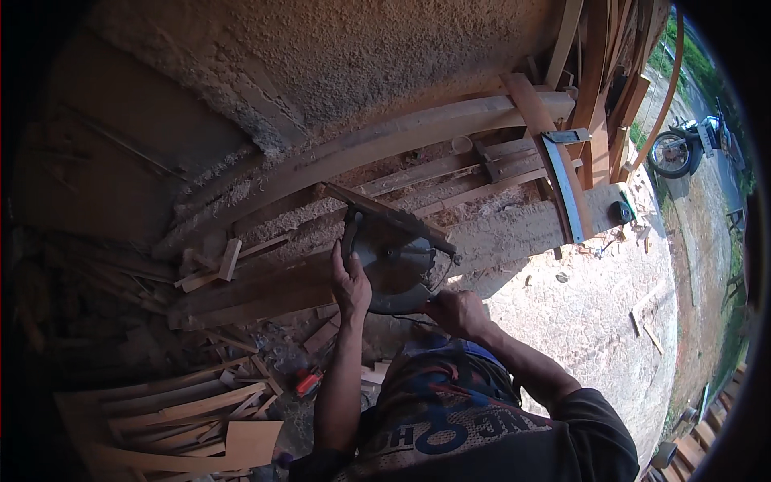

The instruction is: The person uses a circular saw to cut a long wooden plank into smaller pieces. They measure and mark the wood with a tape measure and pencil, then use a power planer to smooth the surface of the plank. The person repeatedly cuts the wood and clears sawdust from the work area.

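A dark circular saw [391,255] is tilted over the long beam, its round blade side facing up and its flat base plate along the far side. My left hand [351,283] grips the saw's left rim, thumb on the near face and fingers partly hidden behind. At the lower right edge of the saw, my right hand [458,313] is closed in a fist around what looks like its handle, mostly covered by the fingers. A thin dark cord shows below the saw. Under and beside it lies a thick timber beam [514,233] dusted with shavings.
A curved timber [401,140] lies beyond the beam. A metal square [564,185] rests across the boards on the right, near a black tape measure [620,212]. Wood offcuts [185,410] pile at lower left beside a red tool [307,383]. A motorcycle [683,149] stands outside.
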